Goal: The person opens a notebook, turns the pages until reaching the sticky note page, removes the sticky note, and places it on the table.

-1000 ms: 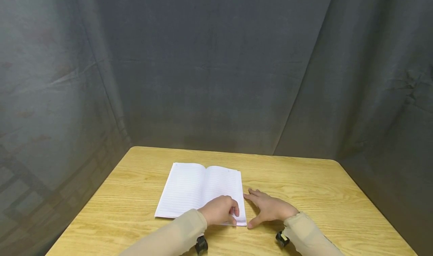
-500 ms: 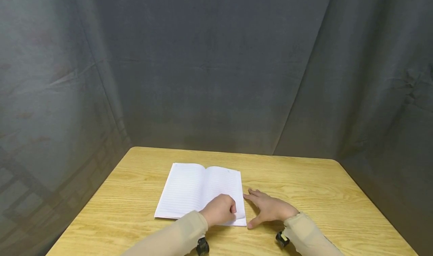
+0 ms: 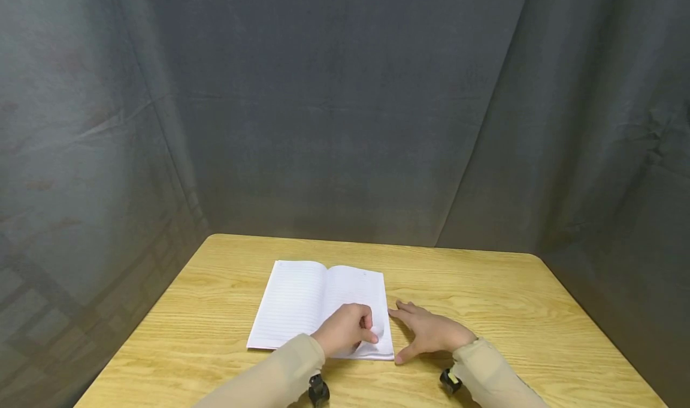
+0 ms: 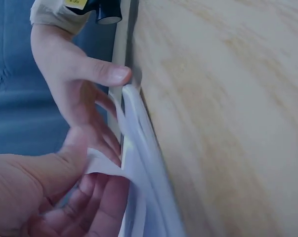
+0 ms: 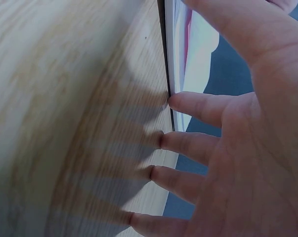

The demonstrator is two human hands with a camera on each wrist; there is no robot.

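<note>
A lined notebook (image 3: 295, 303) lies spread open on the table, its pages blank apart from the ruling. Over the lower part of its right page, my left hand (image 3: 344, 328) pinches the corner of a page (image 4: 105, 164) between thumb and fingers; the left wrist view shows that sheet bending up off the others. My right hand (image 3: 429, 331) rests on the table beside the notebook's right edge, fingers spread. In the right wrist view its index fingertip (image 5: 177, 101) is right at the edge of the notebook.
The wooden table (image 3: 501, 312) has rounded far corners and extends on both sides of the notebook. Dark grey curtains (image 3: 334, 108) hang behind it and at both sides. Each wrist carries a small black camera (image 3: 450, 381) below its pale sleeve.
My left hand has shifted slightly left and up, and the page's lower right corner has come up curled in its pinch. My right hand has stayed in place.
</note>
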